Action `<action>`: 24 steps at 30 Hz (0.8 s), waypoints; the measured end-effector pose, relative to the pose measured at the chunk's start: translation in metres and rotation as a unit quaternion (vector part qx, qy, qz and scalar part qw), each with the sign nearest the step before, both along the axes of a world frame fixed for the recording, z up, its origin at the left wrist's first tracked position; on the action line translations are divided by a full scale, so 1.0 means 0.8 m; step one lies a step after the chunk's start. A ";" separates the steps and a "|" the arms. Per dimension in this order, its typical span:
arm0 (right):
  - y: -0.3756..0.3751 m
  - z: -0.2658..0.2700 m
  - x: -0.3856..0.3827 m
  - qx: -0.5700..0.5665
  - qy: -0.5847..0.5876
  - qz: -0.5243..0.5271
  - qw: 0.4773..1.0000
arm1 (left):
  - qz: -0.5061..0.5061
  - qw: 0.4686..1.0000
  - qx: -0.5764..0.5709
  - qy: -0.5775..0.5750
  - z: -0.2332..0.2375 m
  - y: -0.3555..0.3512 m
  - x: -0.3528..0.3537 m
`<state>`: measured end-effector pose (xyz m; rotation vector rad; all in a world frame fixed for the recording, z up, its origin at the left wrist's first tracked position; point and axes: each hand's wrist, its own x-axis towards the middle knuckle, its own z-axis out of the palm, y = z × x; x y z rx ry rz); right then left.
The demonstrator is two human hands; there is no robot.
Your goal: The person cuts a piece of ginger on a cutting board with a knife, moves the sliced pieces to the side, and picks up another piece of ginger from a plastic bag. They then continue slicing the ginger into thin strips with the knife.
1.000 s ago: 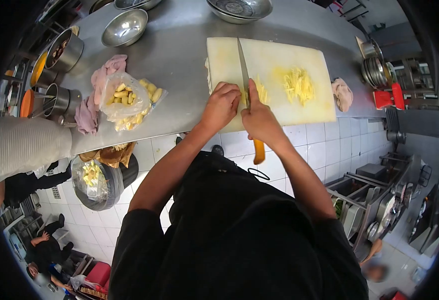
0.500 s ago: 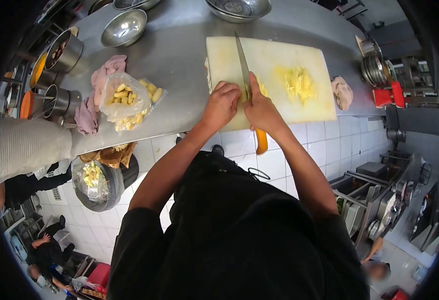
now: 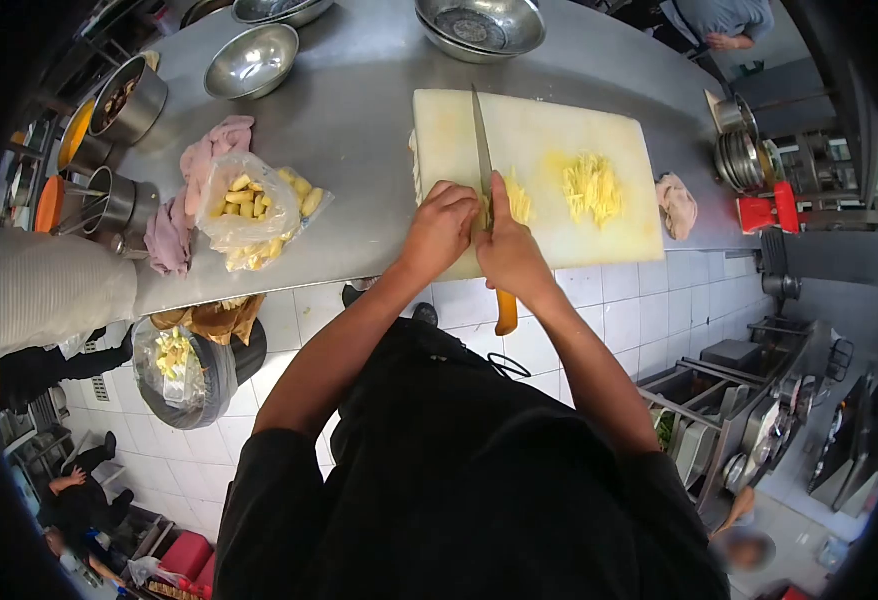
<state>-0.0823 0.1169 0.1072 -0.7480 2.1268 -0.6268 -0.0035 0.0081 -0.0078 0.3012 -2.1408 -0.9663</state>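
My right hand (image 3: 509,245) is wrapped round a knife (image 3: 483,135) with an orange handle, its blade pointing away from me over a white cutting board (image 3: 539,120). Against the left side of the blade, my left hand (image 3: 442,225) has its fingers curled on a small yellow piece, mostly hidden under them. Just right of the blade are thin yellow strips (image 3: 519,203). A larger pile of yellow strips (image 3: 592,188) rests farther right on the board. To the left, an open plastic bag (image 3: 249,205) of peeled yellow pieces lies on the steel table (image 3: 349,150).
Pink cloths (image 3: 214,150) lie beside the bag, another cloth (image 3: 676,205) right of the board. Metal bowls (image 3: 252,62) stand at the back and pots (image 3: 129,100) at the left. A lined bin (image 3: 184,375) is below the table edge. Another person (image 3: 724,20) stands at the back right.
The view has shifted slightly, so the board appears lower. More strips show right of the blade. Another person has come into view at the back right. Both hands keep their grip.
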 end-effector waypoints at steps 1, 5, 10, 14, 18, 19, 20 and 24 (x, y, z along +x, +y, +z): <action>-0.004 -0.004 -0.002 -0.004 0.006 0.003 1.000 | 0.000 1.000 0.000 0.007 0.001 0.000 0.001; -0.005 0.016 -0.014 0.009 -0.018 0.000 1.000 | 0.001 1.000 0.003 -0.002 0.002 -0.001 0.002; 0.001 0.030 0.002 0.029 -0.006 0.001 1.000 | 0.001 1.000 0.007 -0.009 -0.001 0.001 0.003; 0.001 0.026 0.011 0.023 -0.001 -0.006 1.000 | -0.007 1.000 -0.004 -0.010 -0.002 0.000 0.003; -0.001 -0.002 0.008 0.003 0.011 -0.007 1.000 | -0.009 1.000 -0.007 -0.002 -0.001 0.001 0.003; -0.006 -0.005 0.003 -0.013 0.013 -0.009 1.000 | -0.007 1.000 -0.008 0.002 -0.001 -0.001 0.002; -0.008 -0.004 0.000 -0.007 0.009 -0.012 1.000 | -0.007 1.000 -0.011 -0.008 -0.001 0.000 0.004; -0.008 0.016 -0.019 -0.001 0.013 -0.006 1.000 | -0.005 1.000 -0.012 -0.011 0.001 -0.002 0.001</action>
